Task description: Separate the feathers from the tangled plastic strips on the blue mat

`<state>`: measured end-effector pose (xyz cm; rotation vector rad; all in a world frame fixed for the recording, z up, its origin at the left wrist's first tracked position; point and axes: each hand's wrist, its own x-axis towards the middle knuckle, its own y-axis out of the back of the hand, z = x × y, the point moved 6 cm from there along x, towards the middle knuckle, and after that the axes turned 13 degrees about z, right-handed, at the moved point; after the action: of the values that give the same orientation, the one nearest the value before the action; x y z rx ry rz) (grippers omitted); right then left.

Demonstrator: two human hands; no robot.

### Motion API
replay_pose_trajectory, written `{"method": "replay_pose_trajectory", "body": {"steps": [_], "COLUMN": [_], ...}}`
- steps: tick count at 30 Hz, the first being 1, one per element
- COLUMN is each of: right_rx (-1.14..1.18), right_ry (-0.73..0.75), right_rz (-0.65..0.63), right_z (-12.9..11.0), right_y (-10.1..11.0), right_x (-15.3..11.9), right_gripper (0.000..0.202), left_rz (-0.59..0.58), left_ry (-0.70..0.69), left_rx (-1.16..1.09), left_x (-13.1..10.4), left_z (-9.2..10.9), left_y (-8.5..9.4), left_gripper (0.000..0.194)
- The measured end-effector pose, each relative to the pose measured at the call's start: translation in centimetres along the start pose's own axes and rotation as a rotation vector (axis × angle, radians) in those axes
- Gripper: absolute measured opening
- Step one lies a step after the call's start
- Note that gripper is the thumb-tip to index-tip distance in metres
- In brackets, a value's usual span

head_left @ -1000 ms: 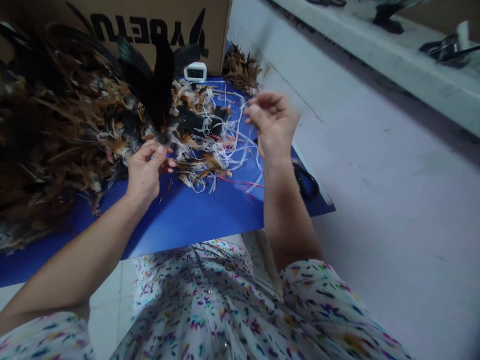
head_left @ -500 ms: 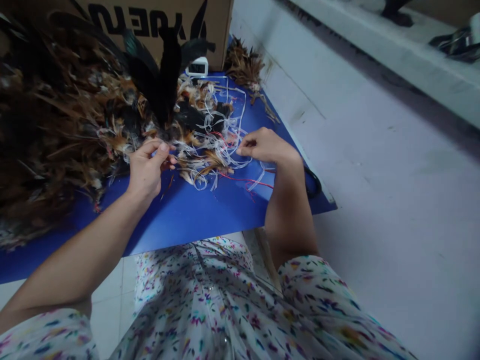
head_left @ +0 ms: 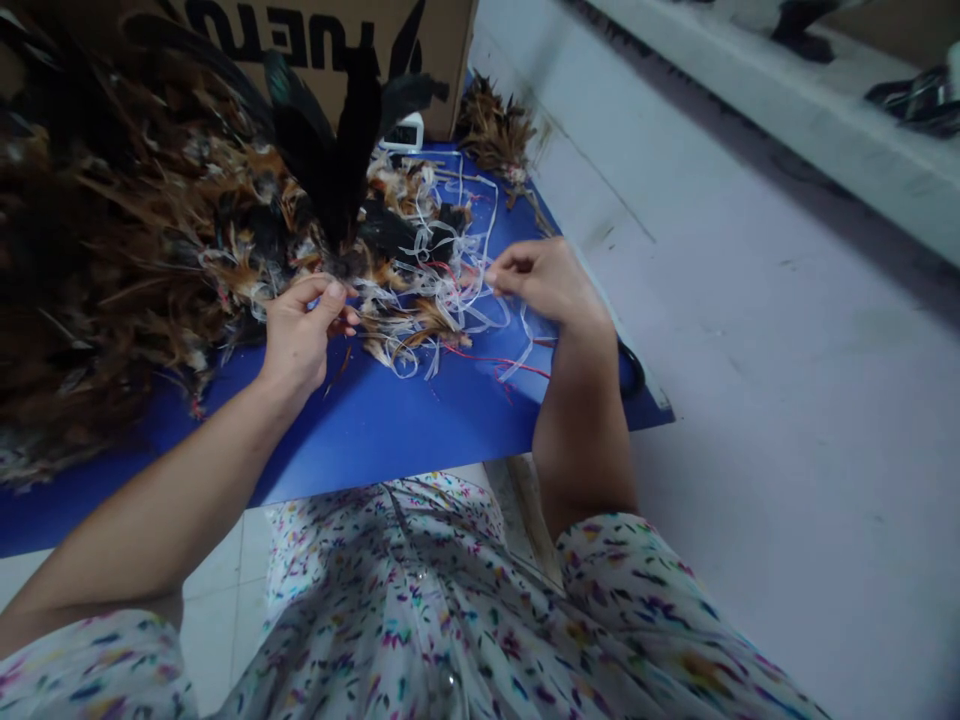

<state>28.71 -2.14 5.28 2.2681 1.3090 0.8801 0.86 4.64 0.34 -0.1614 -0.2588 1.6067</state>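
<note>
My left hand [head_left: 304,320] is closed in a pinch at the foot of a bunch of long black feathers [head_left: 334,150], which stand upright above the fingers. Across from it, my right hand [head_left: 544,280] pinches thumb against fingertips at the edge of a tangle of thin white plastic strips [head_left: 454,285]; one strip appears to be between the fingertips. Short brown feathers [head_left: 427,318] lie among the strips between both hands. A red string [head_left: 502,362] trails over the blue table top nearer to me.
A large heap of brown feathers [head_left: 97,260] covers the left of the blue table [head_left: 375,430]. Behind stand a cardboard box [head_left: 442,60] and a small white digital clock [head_left: 409,132]. A brown feather bundle [head_left: 495,130] rests by the wall [head_left: 750,350] on the right.
My right hand has moved slightly up and to the right, its fingers still pinched. My left hand stays at the base of the black feathers. The whole view has shifted a little.
</note>
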Motion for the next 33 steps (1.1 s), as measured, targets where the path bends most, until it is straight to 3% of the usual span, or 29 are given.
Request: {"method": "replay_pose_trajectory", "body": {"steps": [5,9,13,17,21,29,33], "right_rx": [0.324,0.537,0.548,0.827,0.754,0.754,0.604], "right_ry": [-0.038,-0.023,-0.091,0.057,0.137,0.169,0.125], "right_rz": [0.317,0.419,0.537,0.719,0.843,0.812,0.791], "right_z": [-0.3,-1.2,-0.9,-0.7,-0.8,-1.3,-1.4], "right_y": [1.7,2.9,4.0,5.4,6.0,5.3,4.8], "right_x": [0.5,0.2,0.1,0.2,0.0,-0.2,-0.2], "right_gripper": [0.034,0.028,0.028,0.018,0.011,0.016,0.031], "left_rz": [-0.028,-0.034,-0.015,-0.024,-0.022,-0.025,-0.022], "left_ry": [0.000,0.016,0.004,0.011,0.011,0.050,0.056], "left_rx": [-0.018,-0.024,-0.034,-0.036,-0.023,-0.031,-0.042], "left_x": [0.0,0.0,0.0,0.0,0.0,-0.1,-0.3], "left_z": [-0.2,-0.2,-0.2,-0.3,-0.3,-0.2,-0.1], "left_y": [-0.1,-0.1,0.0,-0.1,0.0,-0.1,-0.3], "left_gripper": [0.021,0.021,0.023,0.022,0.020,0.019,0.020]}}
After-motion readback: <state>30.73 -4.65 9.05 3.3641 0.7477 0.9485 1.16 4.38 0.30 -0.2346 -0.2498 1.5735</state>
